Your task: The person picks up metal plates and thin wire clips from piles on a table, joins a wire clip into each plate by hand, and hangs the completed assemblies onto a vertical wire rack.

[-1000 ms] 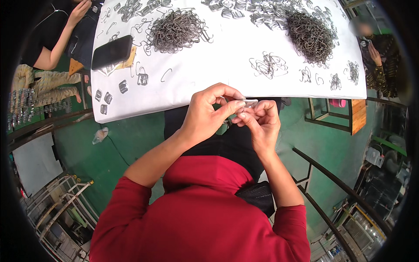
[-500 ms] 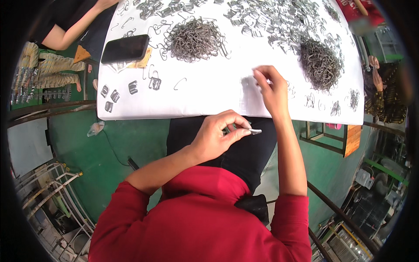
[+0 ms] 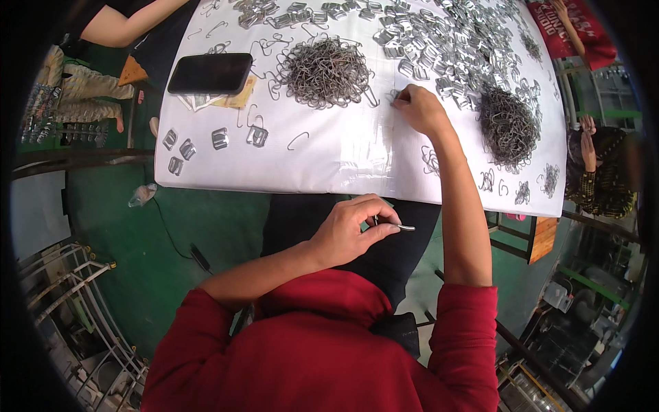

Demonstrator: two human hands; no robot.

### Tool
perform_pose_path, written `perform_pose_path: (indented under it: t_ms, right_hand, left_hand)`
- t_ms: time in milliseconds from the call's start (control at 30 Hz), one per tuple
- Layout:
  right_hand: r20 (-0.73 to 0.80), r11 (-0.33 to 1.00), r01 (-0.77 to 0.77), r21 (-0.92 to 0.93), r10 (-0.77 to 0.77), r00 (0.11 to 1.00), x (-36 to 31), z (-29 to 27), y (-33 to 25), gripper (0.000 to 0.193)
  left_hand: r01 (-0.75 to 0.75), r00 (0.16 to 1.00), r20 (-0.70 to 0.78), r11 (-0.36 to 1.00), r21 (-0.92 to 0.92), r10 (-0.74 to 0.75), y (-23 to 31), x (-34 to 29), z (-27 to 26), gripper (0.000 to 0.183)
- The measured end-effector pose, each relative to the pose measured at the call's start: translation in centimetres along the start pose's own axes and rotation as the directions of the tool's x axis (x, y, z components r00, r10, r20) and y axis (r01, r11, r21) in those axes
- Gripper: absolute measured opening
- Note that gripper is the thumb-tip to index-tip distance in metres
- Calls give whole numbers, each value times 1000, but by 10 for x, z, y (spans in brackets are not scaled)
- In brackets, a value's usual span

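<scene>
Over my lap, just off the table's near edge, my left hand (image 3: 355,230) pinches a small flat metal buckle (image 3: 406,227), seen edge-on. My right hand (image 3: 419,108) reaches across the white table (image 3: 316,175), fingertips drawn together at its surface. What those fingertips hold, if anything, is too small to make out. Left of them lies a tangled heap of bent wire hooks (image 3: 328,72). Beyond and to the right spread many loose metal buckles (image 3: 439,51). Several buckles with wire (image 3: 257,136) and one lone hook (image 3: 298,141) lie nearer on the left.
A black phone (image 3: 210,73) rests on paper notes at the table's left. A second wire heap (image 3: 509,127) and small wire clusters (image 3: 487,180) lie on the right. Other people's arms (image 3: 147,24) show at the far edges. A wooden stool (image 3: 542,239) stands below the right side.
My right hand has moved farther over the table toward the buckles, its fingers closing together. My left hand keeps its buckle over my lap. The view has shifted slightly.
</scene>
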State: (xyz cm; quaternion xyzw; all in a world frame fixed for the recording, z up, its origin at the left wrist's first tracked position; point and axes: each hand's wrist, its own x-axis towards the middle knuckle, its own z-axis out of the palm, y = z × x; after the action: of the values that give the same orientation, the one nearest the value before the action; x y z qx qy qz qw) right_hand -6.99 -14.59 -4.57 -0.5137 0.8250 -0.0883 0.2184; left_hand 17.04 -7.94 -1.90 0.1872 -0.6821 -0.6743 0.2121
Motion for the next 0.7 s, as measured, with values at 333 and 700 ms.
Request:
perform_pose_path:
  t_ms: [333, 700]
  right_hand:
    - [65, 255, -79, 964, 62, 996, -145, -25, -10, 15]
    - [-176, 353, 77, 932, 256, 951, -244, 7, -29, 5]
  left_hand:
    - [77, 996, -42, 996, 34, -76, 6, -4, -1, 8]
    - [-5, 995, -102, 999, 47, 10, 10, -1, 15, 10]
